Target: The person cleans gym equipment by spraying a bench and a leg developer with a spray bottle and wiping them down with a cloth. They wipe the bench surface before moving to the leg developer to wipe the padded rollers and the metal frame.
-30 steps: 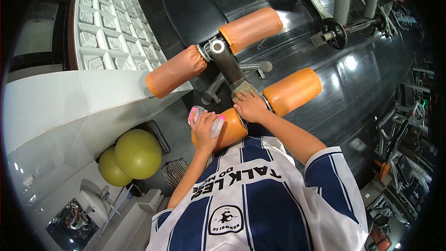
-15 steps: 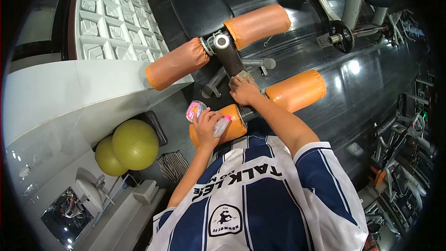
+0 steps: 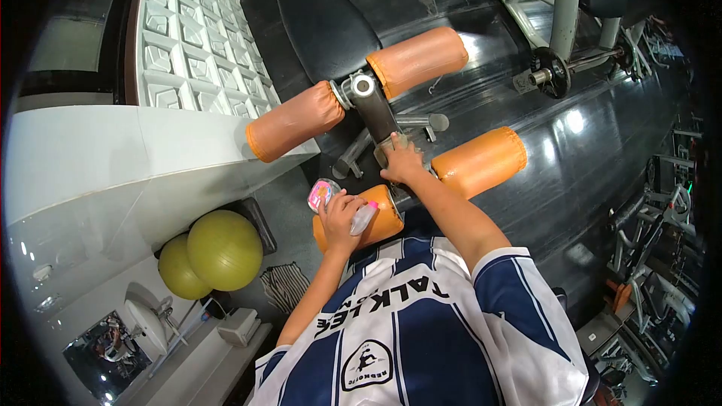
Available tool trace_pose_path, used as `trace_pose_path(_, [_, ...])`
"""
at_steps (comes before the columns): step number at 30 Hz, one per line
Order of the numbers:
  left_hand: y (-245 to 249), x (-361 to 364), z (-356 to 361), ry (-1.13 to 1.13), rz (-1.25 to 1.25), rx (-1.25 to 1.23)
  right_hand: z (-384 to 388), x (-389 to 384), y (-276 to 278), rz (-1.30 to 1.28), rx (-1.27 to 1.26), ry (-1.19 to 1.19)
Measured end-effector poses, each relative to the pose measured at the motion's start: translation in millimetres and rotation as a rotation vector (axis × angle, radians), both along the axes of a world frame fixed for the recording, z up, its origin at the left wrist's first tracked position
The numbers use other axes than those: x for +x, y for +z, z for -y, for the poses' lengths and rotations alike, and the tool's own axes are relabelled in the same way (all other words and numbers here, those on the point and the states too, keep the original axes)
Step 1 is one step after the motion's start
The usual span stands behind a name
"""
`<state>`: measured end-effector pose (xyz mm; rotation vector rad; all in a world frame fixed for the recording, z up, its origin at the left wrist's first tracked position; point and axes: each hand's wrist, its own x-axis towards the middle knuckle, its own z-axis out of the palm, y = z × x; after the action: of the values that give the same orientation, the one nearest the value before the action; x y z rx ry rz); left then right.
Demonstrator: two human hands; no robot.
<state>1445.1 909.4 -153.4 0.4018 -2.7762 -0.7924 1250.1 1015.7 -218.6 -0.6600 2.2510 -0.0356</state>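
Orange roller pads (image 3: 477, 162) flank a dark metal bar (image 3: 374, 109) at frame centre; the right hand (image 3: 404, 162) presses a cloth (image 3: 389, 143) onto it, fingers flat together; just lower left, the left hand (image 3: 342, 219) curls its fingers round a spray bottle (image 3: 323, 195)

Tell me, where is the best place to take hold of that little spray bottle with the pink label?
Around its middle, where the left hand wraps it now. The spray bottle lies tilted over the orange roller pad, its pink-labelled end and pink-tipped end both sticking out of the fist. I would bring the grip in from the person's side, across the slim body.
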Motion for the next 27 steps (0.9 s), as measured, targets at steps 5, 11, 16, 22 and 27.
trace_pose_path(5, [1,0,1,-0.008,-0.014,0.011,-6,2,-9,-0.146,-0.115,0.051])
trace_pose_path(11, [0,1,3,-0.003,-0.012,0.027,-17,-19,11,-0.073,-0.592,-0.229])
trace_pose_path(16, [0,1,6,-0.012,0.003,0.044,37,-43,40,-0.637,-0.956,-0.284])
trace_pose_path(22, [3,4,11,-0.045,0.011,0.075,51,-33,1,-0.524,-0.568,-0.144])
trace_pose_path(27, [1,3,12,-0.039,0.002,0.089,21,-16,-24,-0.258,-0.204,-0.064])
